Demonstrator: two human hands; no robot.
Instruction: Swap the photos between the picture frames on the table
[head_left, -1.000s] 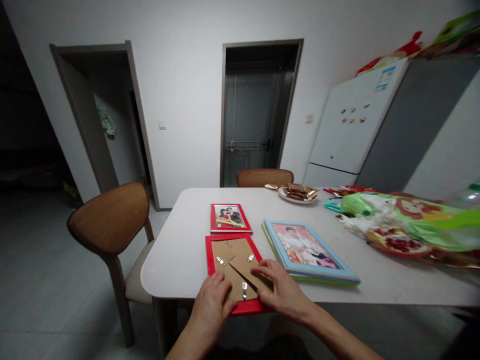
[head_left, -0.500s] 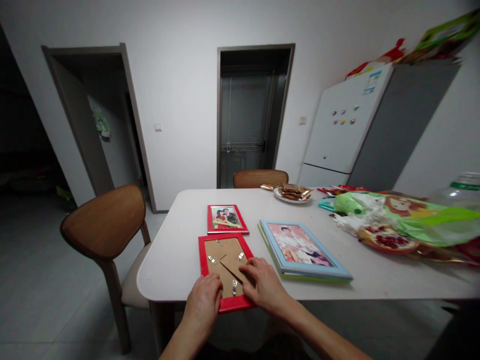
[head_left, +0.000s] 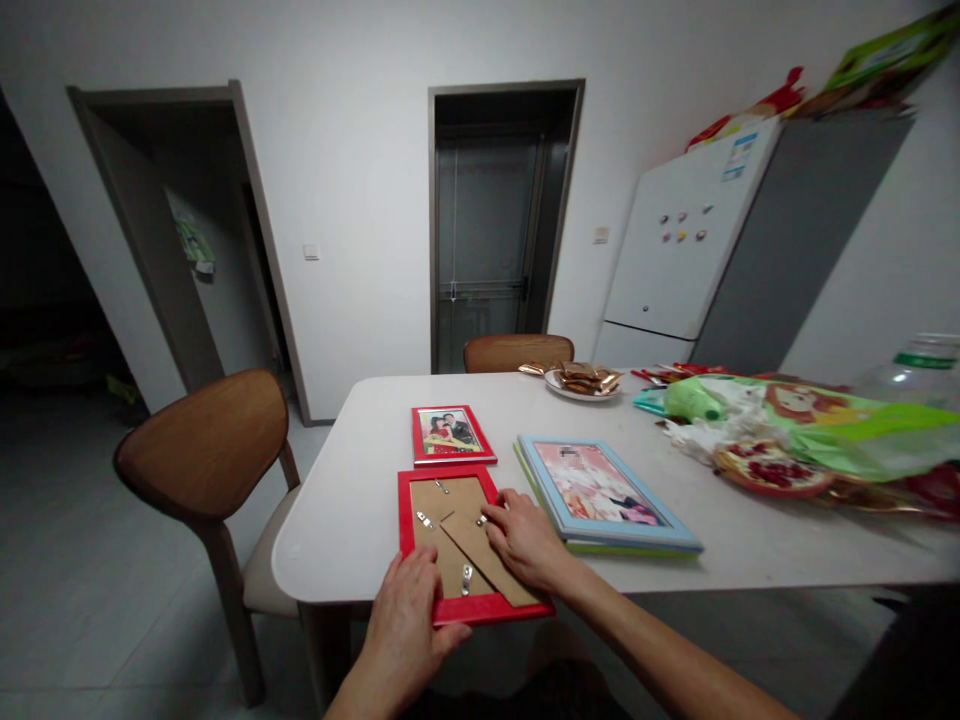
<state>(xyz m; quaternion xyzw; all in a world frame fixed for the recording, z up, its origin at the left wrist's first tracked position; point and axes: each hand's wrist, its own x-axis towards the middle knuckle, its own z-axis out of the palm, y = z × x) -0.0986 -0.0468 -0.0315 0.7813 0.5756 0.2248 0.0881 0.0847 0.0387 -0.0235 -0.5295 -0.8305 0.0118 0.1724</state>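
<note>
A red picture frame (head_left: 480, 608) lies face down at the table's near edge, showing its brown backing board (head_left: 439, 500) and diagonal stand leg (head_left: 484, 560). Several small metal clips (head_left: 466, 580) sit around the board. My left hand (head_left: 409, 615) grips the frame's lower left corner, thumb along the bottom edge. On the board's right side, my right hand (head_left: 525, 540) has bent fingers at a metal clip (head_left: 481, 521), partly hiding it. Just behind lies another red frame (head_left: 453, 435), photo side up. To the right, a light blue frame (head_left: 600, 490) with a photo rests on a green one (head_left: 637, 548).
A plate (head_left: 585, 394) of gold-wrapped packets stands at the table's (head_left: 352, 430) far side. A cut pomegranate (head_left: 772, 470), a green plastic bag (head_left: 862, 425) and a clear jar (head_left: 911, 375) crowd the right. Wooden chairs (head_left: 206, 440) stand left and behind.
My right hand has moved up from the stand leg and lower right edge to the right-hand clip, uncovering the leg's lower end. My left thumb now shows along the bottom edge.
</note>
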